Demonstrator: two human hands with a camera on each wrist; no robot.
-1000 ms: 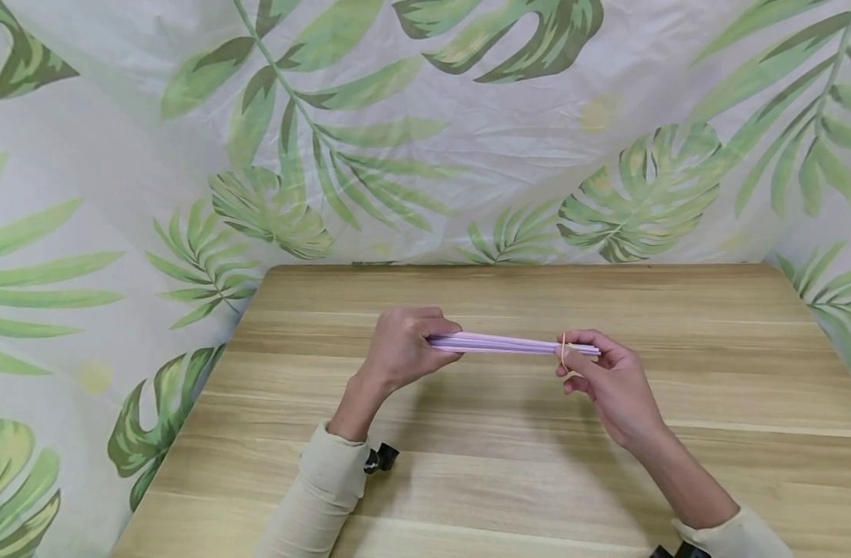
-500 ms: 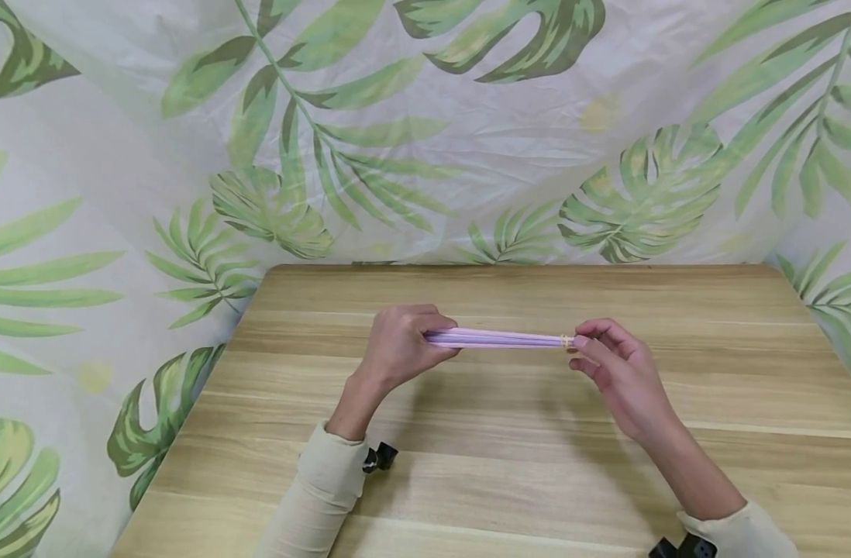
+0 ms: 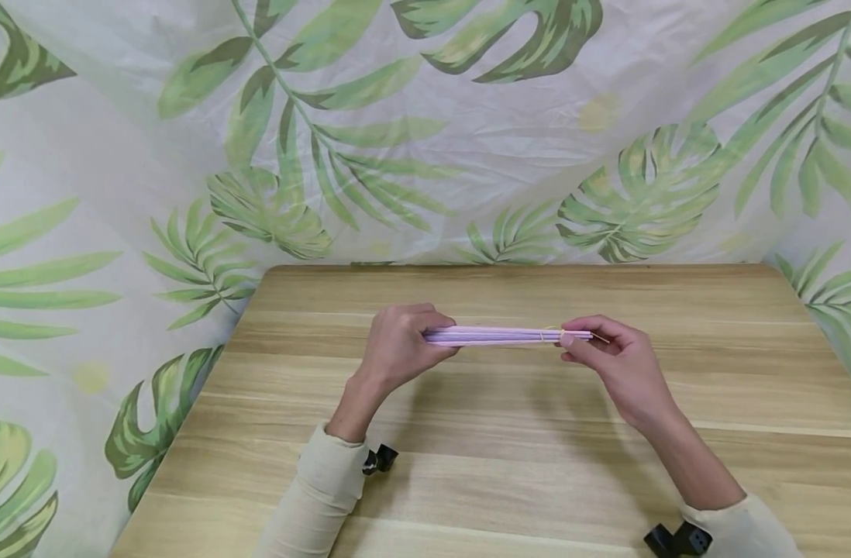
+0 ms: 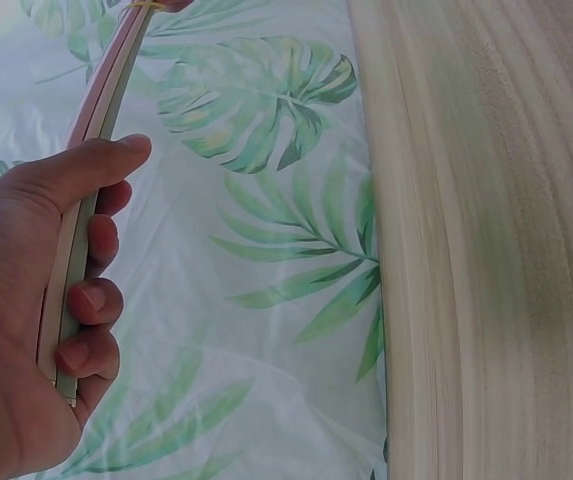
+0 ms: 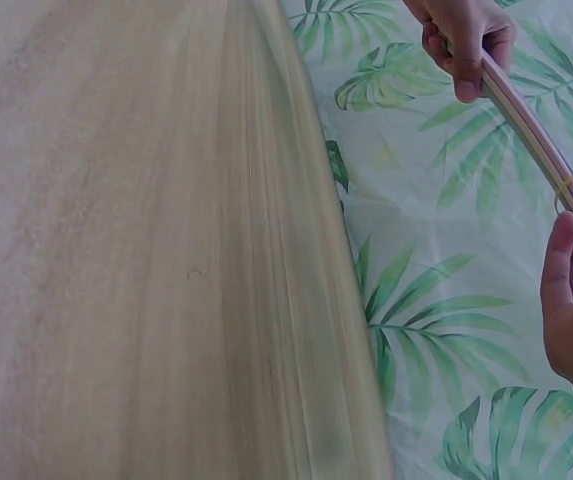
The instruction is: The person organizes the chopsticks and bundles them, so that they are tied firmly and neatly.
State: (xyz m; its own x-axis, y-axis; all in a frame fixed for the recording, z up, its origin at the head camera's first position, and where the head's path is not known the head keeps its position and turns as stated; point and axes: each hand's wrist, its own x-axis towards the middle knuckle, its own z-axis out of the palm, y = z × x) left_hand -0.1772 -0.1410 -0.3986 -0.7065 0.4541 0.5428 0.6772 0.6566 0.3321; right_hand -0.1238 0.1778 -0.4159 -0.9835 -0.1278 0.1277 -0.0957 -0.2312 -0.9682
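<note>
A bundle of slim lilac and pink chopsticks (image 3: 495,336) is held level above the table, its thick ends inside my left hand (image 3: 403,345). In the left wrist view, my fingers and thumb wrap round the chopsticks (image 4: 116,75). A thin yellow rubber band (image 3: 546,335) circles the bundle near its narrow tips, with a loose loop showing. My right hand (image 3: 617,363) pinches the tip end between thumb and fingers, right beside the band. The right wrist view shows the rubber band (image 5: 567,187) just ahead of the right thumb.
A wood-grain table (image 3: 467,480) lies below both hands. Behind it hangs a pale cloth (image 3: 495,155) printed with green leaves. A black wrist camera (image 3: 380,459) sits at the left cuff, and another black camera (image 3: 680,539) at the right cuff.
The right hand drew the band out to the tips, where it bunched up. Now that hand is back over the tip end and the band sits farther left along the chopsticks. The left hand barely moved.
</note>
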